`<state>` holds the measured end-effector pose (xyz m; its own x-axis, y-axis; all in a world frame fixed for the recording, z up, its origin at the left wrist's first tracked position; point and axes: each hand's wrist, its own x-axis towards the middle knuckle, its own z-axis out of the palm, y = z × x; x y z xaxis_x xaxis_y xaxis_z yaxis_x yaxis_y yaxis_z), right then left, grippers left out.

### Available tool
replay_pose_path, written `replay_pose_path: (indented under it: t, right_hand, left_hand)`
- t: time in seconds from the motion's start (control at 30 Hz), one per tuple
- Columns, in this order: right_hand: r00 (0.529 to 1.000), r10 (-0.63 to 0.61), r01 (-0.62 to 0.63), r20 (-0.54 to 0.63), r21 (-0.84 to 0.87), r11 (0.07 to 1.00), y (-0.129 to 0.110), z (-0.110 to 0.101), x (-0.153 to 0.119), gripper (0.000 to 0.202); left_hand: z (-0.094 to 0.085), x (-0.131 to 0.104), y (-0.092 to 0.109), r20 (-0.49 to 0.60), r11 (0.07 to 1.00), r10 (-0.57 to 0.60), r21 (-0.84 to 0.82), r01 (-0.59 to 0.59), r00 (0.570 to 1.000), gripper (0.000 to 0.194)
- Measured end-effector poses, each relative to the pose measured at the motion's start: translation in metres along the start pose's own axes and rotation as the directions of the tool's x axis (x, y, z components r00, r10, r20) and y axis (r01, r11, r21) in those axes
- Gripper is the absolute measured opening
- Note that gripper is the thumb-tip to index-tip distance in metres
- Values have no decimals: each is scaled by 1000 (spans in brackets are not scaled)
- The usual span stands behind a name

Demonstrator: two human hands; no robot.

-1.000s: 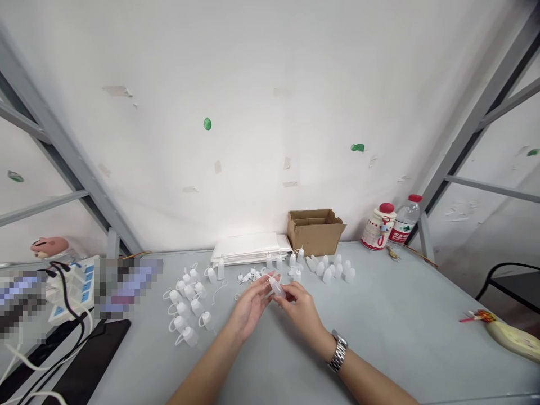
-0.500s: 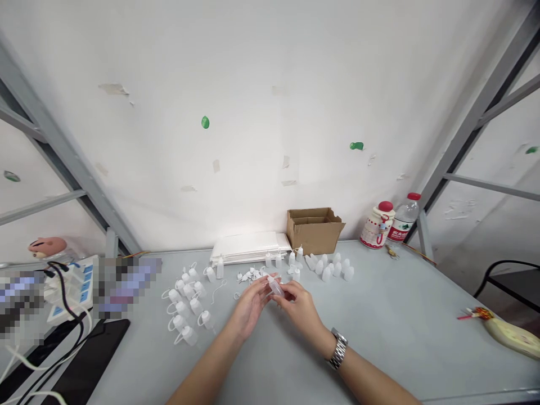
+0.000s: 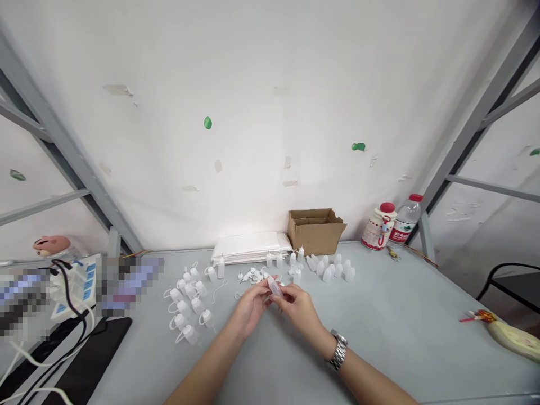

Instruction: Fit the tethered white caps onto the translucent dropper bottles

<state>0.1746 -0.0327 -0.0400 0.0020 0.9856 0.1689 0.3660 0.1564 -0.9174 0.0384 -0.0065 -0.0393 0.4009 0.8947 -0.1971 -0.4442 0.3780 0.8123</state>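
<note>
A small translucent squeeze bottle is held tilted between my hands, above the middle of the table. My left hand has its fingers closed around the top end of the bottle. With thumb and fingers my right hand pinches the lower body; a metal watch is on that wrist. Behind the hands lies a small pile of white caps. To the left stand several capped bottles with looped straps. Several uncapped bottles are grouped to the right, and a few nozzle-tipped bottles stand further back.
A stack of white envelopes and an open cardboard box sit against the wall. At the back right are a red-lidded flask and a water bottle. A power strip, cables and a black slab occupy the left.
The left fingers have closed in around the bottle's top end. My right hand keeps its pinch, and the whole view has shifted slightly.
</note>
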Motion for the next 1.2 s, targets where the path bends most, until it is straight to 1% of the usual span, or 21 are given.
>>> replay_pose_path:
  t: [0.07,0.23,0.37,0.5,0.6,0.63,0.7,0.8,0.9,1.07,1.2]
  right_hand:
    - [1000,-14,14,-5,-6,1000,0,0,1,18]
    - [997,-75,74,-22,-67,995,0,-1,-1,14]
    - [996,-84,81,-29,-69,994,-1,0,-3,11]
    - [998,-58,57,-36,-42,997,-1,0,-2,11]
    - [999,-14,13,-44,-9,1000,-2,1,-2,10]
    - [999,8,-8,-35,17,1000,-2,1,-2,10]
    - [998,61,-63,21,112,992,-4,1,-1,12]
    - [978,128,-175,163,319,931,-7,-1,1,22]
    - [955,134,-249,266,467,848,-9,-4,2,28]
    - [930,119,-329,347,642,692,-11,-7,1,26]
    - [910,107,-381,400,708,595,-10,-8,0,22]
  left_hand:
    - [0,-1,2,13,1000,3,-14,-2,1000,31]
    - [0,-1,2,-21,1000,0,-23,-1,1000,29]
    - [0,-1,0,-19,1000,9,-16,-9,1000,28]
    - [1,-2,0,-23,1000,1,-16,-1,1000,30]
    - [0,-1,-2,-26,1000,-7,-10,7,1000,31]
    - [0,-1,-2,-21,1000,-8,-10,8,1000,32]
    - [-2,0,-3,1,1000,-6,-19,6,1000,31]
    - [-2,1,-4,26,999,2,-47,-1,1000,30]
    - [-2,2,-3,40,996,-3,-92,7,999,30]
    - [0,1,-2,85,986,-33,-159,47,996,31]
    - [2,0,-1,120,982,-56,-170,76,991,31]
